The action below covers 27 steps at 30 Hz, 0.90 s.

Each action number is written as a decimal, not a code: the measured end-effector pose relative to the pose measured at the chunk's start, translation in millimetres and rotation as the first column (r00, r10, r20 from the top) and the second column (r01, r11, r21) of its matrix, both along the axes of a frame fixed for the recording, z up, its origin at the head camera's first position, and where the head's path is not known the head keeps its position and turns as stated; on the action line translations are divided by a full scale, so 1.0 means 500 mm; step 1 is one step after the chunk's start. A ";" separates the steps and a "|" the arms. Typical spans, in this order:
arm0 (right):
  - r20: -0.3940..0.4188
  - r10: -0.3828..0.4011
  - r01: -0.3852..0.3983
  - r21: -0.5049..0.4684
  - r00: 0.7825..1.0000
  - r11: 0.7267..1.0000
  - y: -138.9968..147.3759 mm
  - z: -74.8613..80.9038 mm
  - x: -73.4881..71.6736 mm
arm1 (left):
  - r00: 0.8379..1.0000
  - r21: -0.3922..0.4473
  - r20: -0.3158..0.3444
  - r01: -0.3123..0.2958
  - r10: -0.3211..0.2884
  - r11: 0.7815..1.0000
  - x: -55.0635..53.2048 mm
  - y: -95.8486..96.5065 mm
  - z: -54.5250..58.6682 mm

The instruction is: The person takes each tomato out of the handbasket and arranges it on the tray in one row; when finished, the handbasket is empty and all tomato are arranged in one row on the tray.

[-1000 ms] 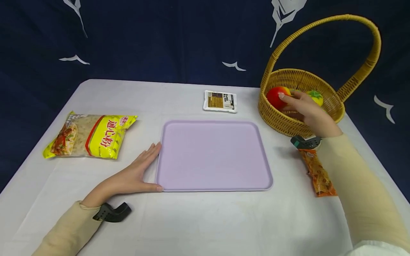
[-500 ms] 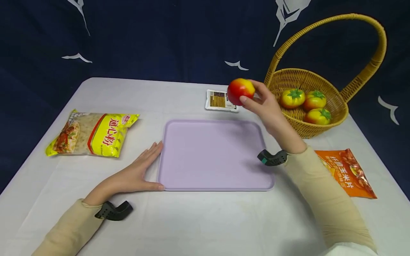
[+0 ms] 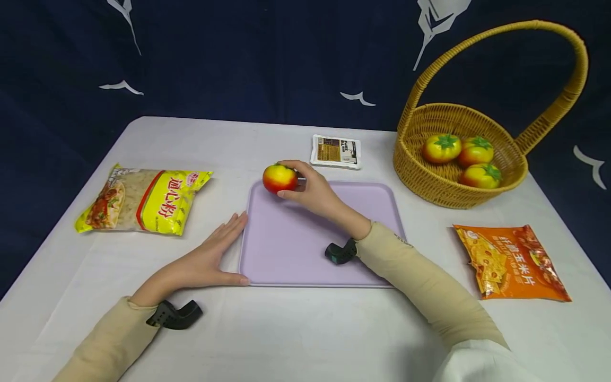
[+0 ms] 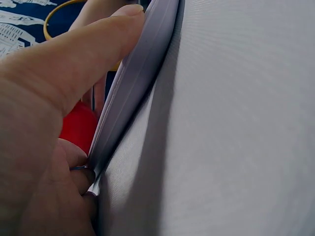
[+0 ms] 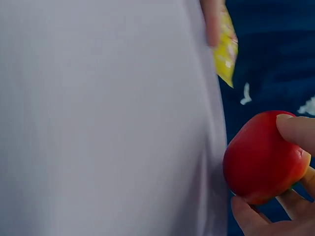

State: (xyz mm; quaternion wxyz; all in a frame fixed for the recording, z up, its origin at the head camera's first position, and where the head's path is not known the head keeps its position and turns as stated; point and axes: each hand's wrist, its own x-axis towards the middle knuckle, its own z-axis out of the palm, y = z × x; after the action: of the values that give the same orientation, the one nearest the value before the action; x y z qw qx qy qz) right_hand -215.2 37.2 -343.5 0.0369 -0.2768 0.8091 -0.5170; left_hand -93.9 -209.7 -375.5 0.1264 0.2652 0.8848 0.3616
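My right hand grips a red and yellow tomato over the far left corner of the lilac tray. In the right wrist view, thumb and fingers pinch the tomato from its sides. Whether the fruit touches the tray I cannot tell. My left hand lies against the tray's left edge, fingers straight and thumb at the near corner. The left wrist view shows its thumb along the tray rim. Several tomatoes with green tops lie in the wicker basket at the right.
A yellow pasta bag lies left of the tray. Behind the tray is a small white and brown packet. An orange snack bag lies on the right. The basket's tall handle arches upward.
My right hand has lifted a tomato out of the basket and carried it left over the tray. My left hand has stayed at the tray's edge.
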 end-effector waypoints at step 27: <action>-0.222 0.100 -0.083 0.086 0.970 0.993 -0.059 -0.029 0.016 | 1.000 -0.015 -0.009 -0.002 0.002 1.000 0.000 0.001 -0.002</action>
State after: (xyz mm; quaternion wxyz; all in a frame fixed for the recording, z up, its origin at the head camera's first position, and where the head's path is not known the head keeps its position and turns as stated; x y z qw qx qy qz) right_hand -207.2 7.5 -358.0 -0.0209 -0.3692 0.8134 -0.4490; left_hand -94.1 -209.3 -376.5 0.1241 0.2651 0.8884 0.3537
